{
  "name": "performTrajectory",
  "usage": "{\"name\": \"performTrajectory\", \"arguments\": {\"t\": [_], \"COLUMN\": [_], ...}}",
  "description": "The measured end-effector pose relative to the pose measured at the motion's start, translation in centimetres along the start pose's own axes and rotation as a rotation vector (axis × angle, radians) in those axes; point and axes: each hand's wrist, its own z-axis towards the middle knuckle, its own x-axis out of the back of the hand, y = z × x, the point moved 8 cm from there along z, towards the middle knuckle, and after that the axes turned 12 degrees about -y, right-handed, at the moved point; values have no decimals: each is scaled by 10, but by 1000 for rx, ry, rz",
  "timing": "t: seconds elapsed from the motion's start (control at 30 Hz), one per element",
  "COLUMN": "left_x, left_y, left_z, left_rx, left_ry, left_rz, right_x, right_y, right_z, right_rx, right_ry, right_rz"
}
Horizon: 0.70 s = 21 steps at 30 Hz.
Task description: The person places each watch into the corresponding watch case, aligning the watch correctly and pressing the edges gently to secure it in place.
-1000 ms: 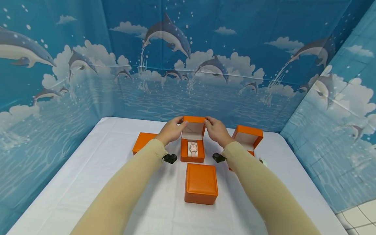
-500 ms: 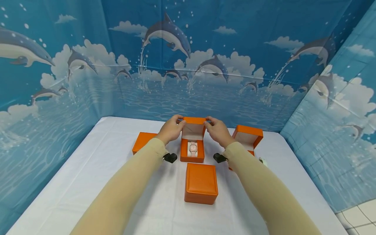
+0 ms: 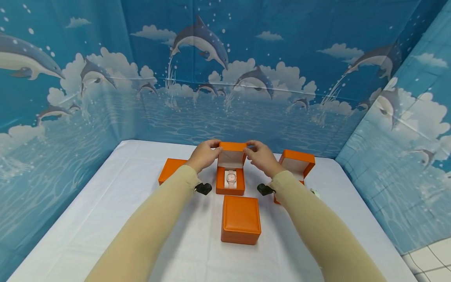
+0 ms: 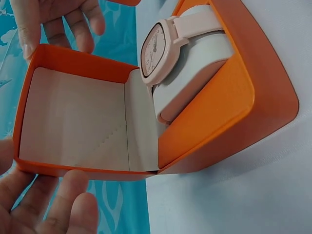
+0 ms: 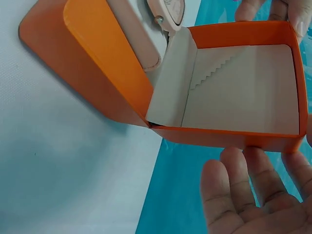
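Cloth printed with dolphins [image 3: 211,51] hangs behind the watch box [image 3: 230,192] and along both sides of it. White table [image 3: 134,172] carries the watch box near its far edge; in front of the watch box the table runs out of view, and a broad bare stretch lies to its left. Two tan sleeves [image 3: 155,223] pass left and right of the watch box, their near ends cut off.

Just in front of the watch box, slightly right, sits a closed box [image 3: 241,219]; its height makes the gap between them hard to judge. Right of the watch box is an open box [image 3: 298,156], its lower part mostly hidden by the right sleeve. To the left lies another box [image 3: 170,169], partly covered by the left arm.

The watch box's lid [image 3: 232,146] stands raised. The left hand [image 3: 204,155] grasps its left corner, thumb in front; the right hand [image 3: 262,157] grasps the right corner likewise. Inside the watch box, a pink watch [image 3: 231,178] wraps a white cushion [image 4: 200,73]; the right wrist view crops it. Small black pieces [image 3: 203,188] show at both wrists. A tiny pale item [image 3: 314,192], right of the watch box, is half hidden.
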Motion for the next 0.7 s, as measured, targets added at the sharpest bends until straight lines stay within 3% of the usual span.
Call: {"name": "performTrajectory", "arguments": {"t": [0.7], "left_x": [-4], "left_y": [0], "left_z": [-14], "left_rx": [20], "left_ry": [-104], "left_rz": [-111], "right_x": [-5], "right_y": [4], "right_z": [-9], "right_rx": [-8], "right_ry": [-99], "right_rz": [4]}}
